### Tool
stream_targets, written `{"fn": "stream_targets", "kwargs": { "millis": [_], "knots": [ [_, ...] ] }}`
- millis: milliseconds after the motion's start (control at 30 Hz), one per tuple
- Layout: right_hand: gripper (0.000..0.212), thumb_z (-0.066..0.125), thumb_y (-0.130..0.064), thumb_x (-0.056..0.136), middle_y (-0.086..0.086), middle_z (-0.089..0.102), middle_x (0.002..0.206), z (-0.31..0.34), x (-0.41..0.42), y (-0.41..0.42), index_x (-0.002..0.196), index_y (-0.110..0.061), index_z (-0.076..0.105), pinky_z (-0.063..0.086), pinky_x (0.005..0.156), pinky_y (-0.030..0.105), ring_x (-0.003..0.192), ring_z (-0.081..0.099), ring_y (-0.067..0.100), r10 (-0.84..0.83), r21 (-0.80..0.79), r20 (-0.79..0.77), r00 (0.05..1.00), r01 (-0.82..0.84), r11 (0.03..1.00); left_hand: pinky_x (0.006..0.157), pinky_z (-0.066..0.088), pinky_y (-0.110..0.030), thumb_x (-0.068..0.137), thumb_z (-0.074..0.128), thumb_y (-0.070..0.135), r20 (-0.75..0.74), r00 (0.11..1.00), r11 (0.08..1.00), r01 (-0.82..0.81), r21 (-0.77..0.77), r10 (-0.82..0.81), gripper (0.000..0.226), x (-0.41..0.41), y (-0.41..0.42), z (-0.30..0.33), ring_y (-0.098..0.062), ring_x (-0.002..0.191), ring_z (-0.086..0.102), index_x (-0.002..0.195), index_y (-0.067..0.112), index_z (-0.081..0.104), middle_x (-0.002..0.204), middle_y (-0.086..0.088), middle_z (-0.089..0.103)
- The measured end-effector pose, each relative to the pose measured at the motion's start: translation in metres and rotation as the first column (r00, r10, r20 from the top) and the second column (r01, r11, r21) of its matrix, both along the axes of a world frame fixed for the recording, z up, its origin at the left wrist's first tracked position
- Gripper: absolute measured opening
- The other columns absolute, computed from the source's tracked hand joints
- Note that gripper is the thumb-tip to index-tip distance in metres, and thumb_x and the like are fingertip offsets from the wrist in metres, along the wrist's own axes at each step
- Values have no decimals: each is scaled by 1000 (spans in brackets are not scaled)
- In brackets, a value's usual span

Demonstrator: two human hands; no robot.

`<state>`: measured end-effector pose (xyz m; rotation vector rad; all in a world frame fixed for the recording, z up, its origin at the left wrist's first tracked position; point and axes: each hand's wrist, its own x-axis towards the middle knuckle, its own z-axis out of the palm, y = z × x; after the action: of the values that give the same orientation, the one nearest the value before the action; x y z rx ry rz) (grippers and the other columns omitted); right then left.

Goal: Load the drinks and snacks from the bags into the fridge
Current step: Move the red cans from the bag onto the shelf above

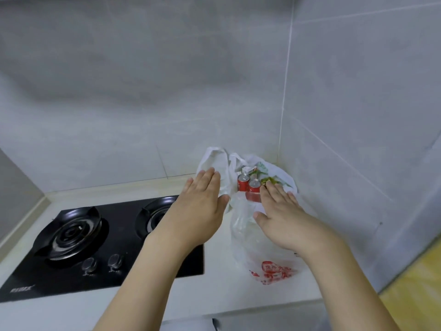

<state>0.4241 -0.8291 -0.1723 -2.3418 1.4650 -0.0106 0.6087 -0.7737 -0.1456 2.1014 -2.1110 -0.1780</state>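
A white plastic bag (267,256) with red print lies on the countertop in the wall corner, its handles standing up at the back. Two red drink cans (249,187) stand upright in its open mouth, and a green-and-gold packet (268,180) shows beside them. My left hand (200,206) reaches forward with straight fingers, just left of the bag's mouth and in front of a handle. Over the top of the bag my right hand (280,211) stretches flat, its fingertips at the green-and-gold packet beside the cans. Neither hand holds anything. No fridge is in view.
A black two-burner gas hob (78,237) with two knobs is set into the white countertop (214,297) left of the bag. Grey tiled walls (346,115) close the corner behind and to the right. A yellow floor strip (415,292) shows at lower right.
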Motion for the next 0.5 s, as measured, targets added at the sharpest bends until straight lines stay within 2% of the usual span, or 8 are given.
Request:
{"fn": "stream_targets", "kwargs": {
  "millis": [367, 500],
  "knots": [
    [65, 27, -36, 105, 6, -14, 164, -9, 40, -125, 156, -11, -4, -7, 120, 33, 151, -12, 19, -94, 20, -66, 993, 96, 995, 123, -5, -32, 108, 20, 38, -54, 999, 1000, 4, -20, -5, 61, 66, -123, -19, -15, 153, -10, 159, 13, 1, 167, -2, -7],
    [64, 25, -36, 106, 8, -13, 164, -28, 46, -163, 156, -10, -4, -5, 121, 34, 151, -12, 20, -127, 38, -87, 988, 131, 991, 123, -6, -33, 108, 22, 38, -66, 997, 999, 50, 18, -48, 61, 75, -167, -36, -16, 153, -9, 159, 13, 2, 167, -3, -6]
  ]
}}
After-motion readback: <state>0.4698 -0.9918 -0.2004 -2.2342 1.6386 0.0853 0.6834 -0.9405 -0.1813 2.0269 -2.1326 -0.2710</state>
